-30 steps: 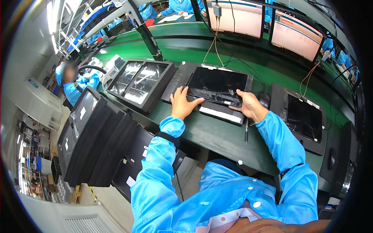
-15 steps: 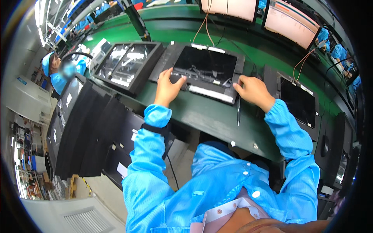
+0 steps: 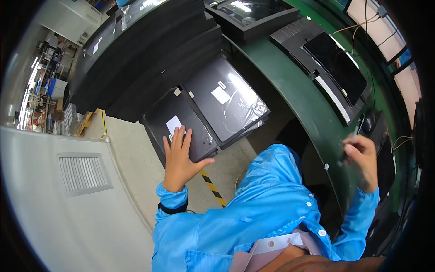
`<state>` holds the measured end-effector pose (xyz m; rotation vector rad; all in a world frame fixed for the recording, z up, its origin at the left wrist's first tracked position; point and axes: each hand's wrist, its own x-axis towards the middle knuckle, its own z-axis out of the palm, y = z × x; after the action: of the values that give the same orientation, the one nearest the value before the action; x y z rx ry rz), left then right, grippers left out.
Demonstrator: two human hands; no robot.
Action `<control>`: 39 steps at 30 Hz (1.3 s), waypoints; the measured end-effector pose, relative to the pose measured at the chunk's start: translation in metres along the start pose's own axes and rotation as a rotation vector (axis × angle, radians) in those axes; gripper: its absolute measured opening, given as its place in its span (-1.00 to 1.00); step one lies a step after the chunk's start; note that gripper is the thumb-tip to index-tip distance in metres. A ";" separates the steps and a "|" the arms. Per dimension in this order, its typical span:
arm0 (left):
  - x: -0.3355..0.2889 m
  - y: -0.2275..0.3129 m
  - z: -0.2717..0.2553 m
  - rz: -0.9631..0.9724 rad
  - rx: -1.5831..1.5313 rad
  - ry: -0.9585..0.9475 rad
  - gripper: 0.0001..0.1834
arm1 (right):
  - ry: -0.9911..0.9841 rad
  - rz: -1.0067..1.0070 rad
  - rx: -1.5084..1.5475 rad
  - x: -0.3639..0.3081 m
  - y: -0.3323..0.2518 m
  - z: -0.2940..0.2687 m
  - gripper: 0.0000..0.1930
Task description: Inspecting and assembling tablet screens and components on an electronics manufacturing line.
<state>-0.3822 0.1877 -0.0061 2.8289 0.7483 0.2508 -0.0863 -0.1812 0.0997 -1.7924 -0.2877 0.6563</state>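
Observation:
My left hand [image 3: 180,158] is open with its fingers spread, at the near edge of a dark flat panel [image 3: 174,106] that bears a white label; its fingertips lie over the panel, though I cannot tell whether they press on it. Beside that panel sits a second stack of glossy, film-covered dark panels [image 3: 235,115]. Off to the right, my right hand [image 3: 364,158] is closed round a slim pen [image 3: 358,127], slightly blurred, above the green table [image 3: 290,86]. Nearest to it is a black foam tray [image 3: 290,38] with a black screen [image 3: 333,59] in it.
A tall stack of black foam trays [image 3: 149,59] rises at the upper left. Another tray with a film-covered screen [image 3: 249,13] stands at the table's far end. A computer mouse [image 3: 370,121], cables and monitors [image 3: 383,31] are on the right. A vented grey cabinet [image 3: 86,172] stands at the left.
My view has swung left. My left hand has left the tray on the table for the dark panels. My right hand has let go of the tray and picked up the pen.

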 end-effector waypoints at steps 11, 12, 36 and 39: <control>-0.015 -0.020 0.019 0.033 -0.199 0.275 -0.18 | -0.507 -0.249 0.056 0.129 -0.002 0.312 -0.69; -0.017 -0.022 0.023 0.000 -0.195 0.272 -0.18 | -0.588 -0.276 0.126 0.123 0.009 0.329 -0.74; -0.011 -0.030 0.020 0.087 -0.146 0.280 -0.28 | -0.356 -0.915 -0.186 0.094 0.001 0.307 -0.77; -0.026 -0.038 0.015 0.097 -0.117 0.240 -0.35 | -0.191 -0.954 -0.545 0.082 -0.001 0.208 -0.75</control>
<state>-0.4191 0.2042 -0.0322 2.7563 0.6188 0.6371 -0.1374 0.0266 0.0367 -1.8058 -1.4493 0.0431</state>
